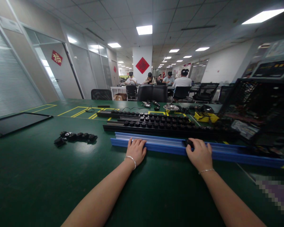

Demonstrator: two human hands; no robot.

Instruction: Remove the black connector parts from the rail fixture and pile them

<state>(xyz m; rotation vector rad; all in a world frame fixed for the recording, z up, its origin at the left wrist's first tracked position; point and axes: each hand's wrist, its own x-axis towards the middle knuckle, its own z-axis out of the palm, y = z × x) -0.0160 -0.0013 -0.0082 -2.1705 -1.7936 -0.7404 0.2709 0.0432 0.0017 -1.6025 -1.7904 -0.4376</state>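
Observation:
A long blue rail [164,147] with a grooved channel lies across the green table in front of me. My left hand [136,150] grips the rail near its left end, its fingers bent over the channel and the thumb at the near side. Further right, my right hand [200,153] pinches a small black part [188,143] that sits in the channel; the fingers partly hide it. Several similar black parts [79,136] lie in a loose cluster left of the rail.
Behind the blue rail lie several black rails [142,125] lined with black parts. A metal bowl [171,108], a yellow bin [206,117] and power tools stand farther back. A dark flat panel [21,122] lies at left. Dark equipment [262,110] rises at right. People sit in the background.

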